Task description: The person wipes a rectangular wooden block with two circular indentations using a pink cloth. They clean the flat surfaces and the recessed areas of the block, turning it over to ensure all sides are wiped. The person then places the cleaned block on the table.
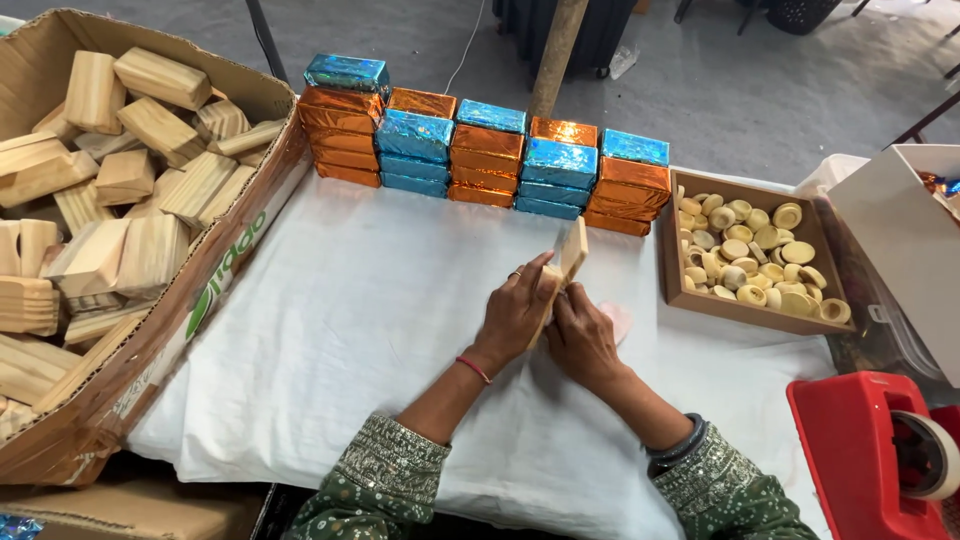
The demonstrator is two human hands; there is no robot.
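A flat pale wooden block (572,250) stands on edge above the white cloth (340,320), tilted slightly right. My left hand (515,310) grips its left face and lower part. My right hand (582,335) presses against its lower right side, fingers curled on it. A small pale pink piece (618,318) lies on the cloth just right of my right hand. Both hands meet at the block near the middle of the table.
A big cardboard box (215,290) of wooden blocks (130,180) fills the left. Stacked blue and orange foil-wrapped packs (480,155) line the back. A brown tray (670,260) of small round wooden caps (750,255) sits right, beside a white box (900,230) and a red tape dispenser (860,450).
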